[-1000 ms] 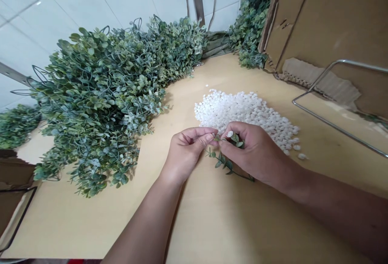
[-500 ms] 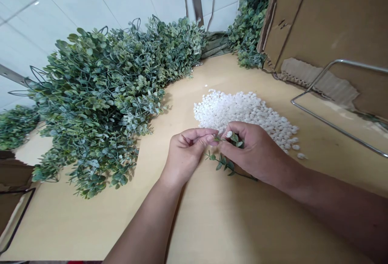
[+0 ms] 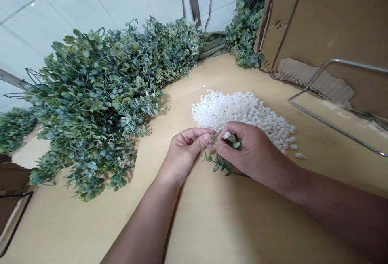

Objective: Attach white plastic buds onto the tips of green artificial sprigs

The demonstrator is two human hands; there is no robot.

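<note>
My left hand [image 3: 189, 151] pinches the tip of a thin green artificial leaf sprig [image 3: 235, 142] between thumb and forefinger. Close beside it, my right hand [image 3: 251, 147] is closed around the same sprig, and leaves stick out between its thumb and fingers. A small white bead-like piece [image 3: 226, 135] shows by the right forefinger. Below the hands hangs another leafy sprig [image 3: 221, 164], its far end hidden under my right hand. Just behind my hands lies a heap of small white pieces [image 3: 239, 106], partly covered by the right hand.
A big pile of artificial greenery [image 3: 97, 106] with wire loops fills the table's left side. More greenery [image 3: 247, 26] stands at the back beside a torn cardboard box [image 3: 330, 26]. A bent metal rod [image 3: 312, 82] juts out at right. The tabletop [image 3: 200, 223] is pale wood.
Both hands stay together on the sprig, with only slight finger movement. The whole view has shifted a little, so things sit slightly further left.
</note>
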